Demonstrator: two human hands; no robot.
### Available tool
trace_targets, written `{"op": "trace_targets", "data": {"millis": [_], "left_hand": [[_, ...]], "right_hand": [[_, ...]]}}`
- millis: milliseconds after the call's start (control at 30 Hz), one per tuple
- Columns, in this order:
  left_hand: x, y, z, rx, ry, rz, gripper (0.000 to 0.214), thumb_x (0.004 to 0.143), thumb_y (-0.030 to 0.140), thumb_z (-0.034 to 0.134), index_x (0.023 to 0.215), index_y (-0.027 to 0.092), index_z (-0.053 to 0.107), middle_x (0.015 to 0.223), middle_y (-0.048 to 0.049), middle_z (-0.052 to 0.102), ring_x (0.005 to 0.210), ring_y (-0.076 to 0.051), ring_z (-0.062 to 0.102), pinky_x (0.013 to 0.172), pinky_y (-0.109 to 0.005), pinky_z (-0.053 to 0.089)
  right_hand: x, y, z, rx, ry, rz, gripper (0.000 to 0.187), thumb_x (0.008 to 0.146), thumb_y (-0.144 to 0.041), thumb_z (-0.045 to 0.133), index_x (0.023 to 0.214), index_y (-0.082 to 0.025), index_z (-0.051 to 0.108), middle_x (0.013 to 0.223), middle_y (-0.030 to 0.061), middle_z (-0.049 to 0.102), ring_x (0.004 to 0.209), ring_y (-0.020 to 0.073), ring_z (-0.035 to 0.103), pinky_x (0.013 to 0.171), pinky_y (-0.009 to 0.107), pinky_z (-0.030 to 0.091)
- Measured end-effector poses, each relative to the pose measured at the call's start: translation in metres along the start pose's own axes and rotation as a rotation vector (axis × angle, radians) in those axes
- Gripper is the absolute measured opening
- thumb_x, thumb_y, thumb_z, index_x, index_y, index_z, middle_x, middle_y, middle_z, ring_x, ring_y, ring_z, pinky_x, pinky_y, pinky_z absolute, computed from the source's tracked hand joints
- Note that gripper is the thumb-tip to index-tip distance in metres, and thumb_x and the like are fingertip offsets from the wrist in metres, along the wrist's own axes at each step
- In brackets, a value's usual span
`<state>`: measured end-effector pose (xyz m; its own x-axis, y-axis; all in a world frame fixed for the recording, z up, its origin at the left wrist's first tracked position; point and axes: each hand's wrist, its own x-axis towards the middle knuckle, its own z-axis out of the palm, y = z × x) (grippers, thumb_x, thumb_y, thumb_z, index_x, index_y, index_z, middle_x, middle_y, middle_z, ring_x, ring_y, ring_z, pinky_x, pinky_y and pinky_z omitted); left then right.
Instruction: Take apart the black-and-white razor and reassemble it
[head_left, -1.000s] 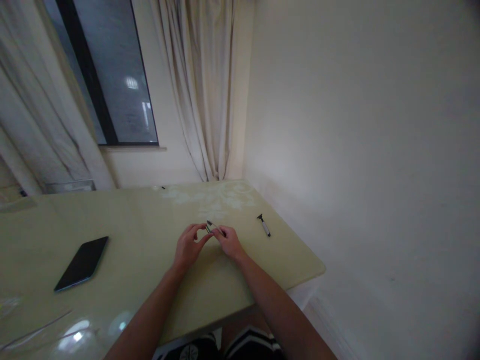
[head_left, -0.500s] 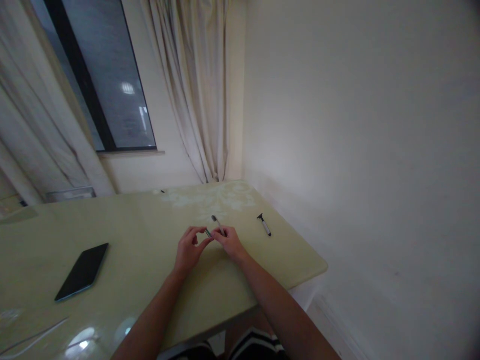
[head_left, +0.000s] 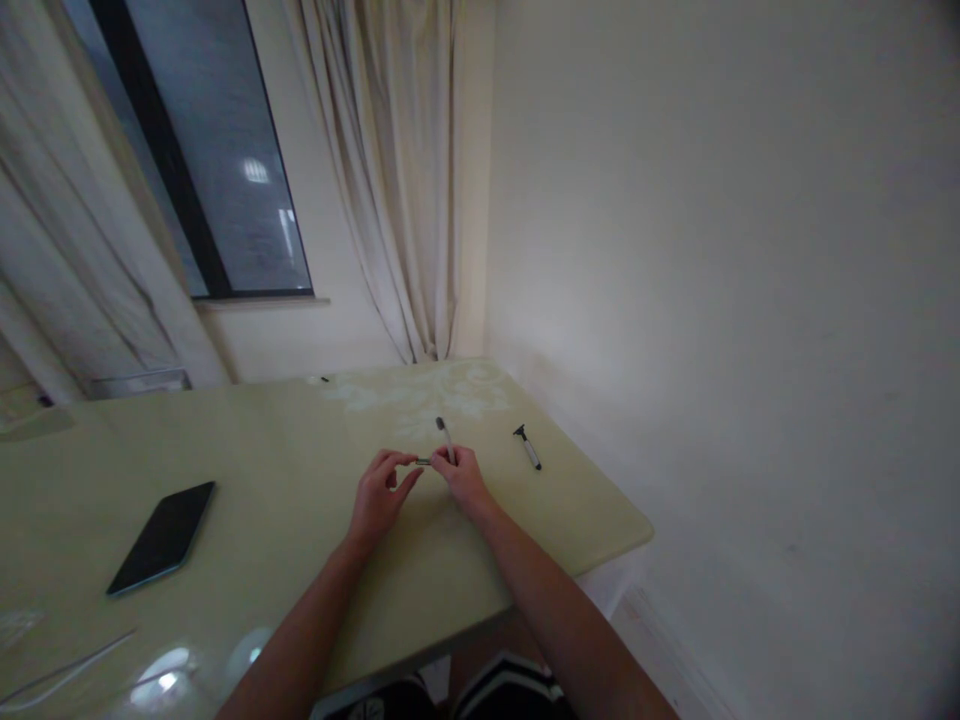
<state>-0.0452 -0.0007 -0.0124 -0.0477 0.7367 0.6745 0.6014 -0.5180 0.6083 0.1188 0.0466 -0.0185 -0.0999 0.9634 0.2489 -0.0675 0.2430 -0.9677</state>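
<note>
The greenish table (head_left: pixel 285 450) shines (pale curtains (head_left: pixel 409 170) hang beyond it).

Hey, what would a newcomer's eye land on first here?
Likely the bare left hand and bare right hand, close together over the pale-green glossy table; the right holds a slim, pale-handled, dark-headed brush, with a small thin dark piece between both hands. Next, a flat black rectangular tablet lies to their left, a grey-handled black razor to their right.

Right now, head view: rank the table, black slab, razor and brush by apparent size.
1. Table
2. Black slab
3. Razor and brush, unranked: visible lengths look alike; the right hand hides part of the latter.
</note>
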Motion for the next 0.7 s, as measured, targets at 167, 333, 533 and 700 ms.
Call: {"op": "trace_targets", "data": {"millis": [167,333,533,700], "left_hand": [[0.0001,0.0006,0.0005,-0.072,-0.03,0.0,0.027,0.088,0.048,0.07,0.09,0.022,0.073,0.09,-0.0019,0.063,0.058,-0.01,0.047,0.056,-0.026,0.044],[0.0014,0.0031,-0.0001,-0.154,-0.105,-0.033,0.038,0.086,0.046,0.072,0.116,0.024,0.071,0.098,-0.0022,0.064,0.059,-0.01,0.048,0.058,-0.025,0.047],[0.0027,0.0004,-0.0033,-0.218,-0.215,-0.037,0.039,0.084,0.044,0.075,0.119,0.026,0.072,0.102,-0.0029,0.064,0.063,-0.01,0.051,0.06,-0.025,0.048],[0.0032,-0.0062,-0.0054,-0.263,-0.227,-0.026,0.029,0.087,0.038,0.073,0.112,0.024,0.075,0.099,-0.0028,0.065,0.063,-0.009,0.052,0.062,-0.024,0.047]], "right_hand": [[0.0015,-0.0008,-0.001,0.053,0.019,0.041,0.025,0.07,-0.041,0.072,0.068,-0.017,0.068,0.052,-0.007,0.043,0.051,0.0102,0.036,0.049,0.024,0.03],[-0.003,-0.0053,0.0007,0.067,-0.059,0.027,0.024,0.072,-0.041,0.074,0.068,-0.017,0.071,0.052,-0.0061,0.046,0.051,0.0101,0.038,0.05,0.024,0.031],[-0.0034,-0.0098,-0.0019,0.075,-0.109,0.006,0.028,0.072,-0.044,0.073,0.07,-0.016,0.072,0.058,-0.0025,0.055,0.057,0.0119,0.045,0.054,0.024,0.034],[-0.0015,-0.0062,-0.0052,0.047,-0.115,0.011,0.027,0.072,-0.042,0.075,0.068,-0.016,0.071,0.055,-0.0046,0.052,0.054,0.0103,0.043,0.053,0.024,0.032]]}}
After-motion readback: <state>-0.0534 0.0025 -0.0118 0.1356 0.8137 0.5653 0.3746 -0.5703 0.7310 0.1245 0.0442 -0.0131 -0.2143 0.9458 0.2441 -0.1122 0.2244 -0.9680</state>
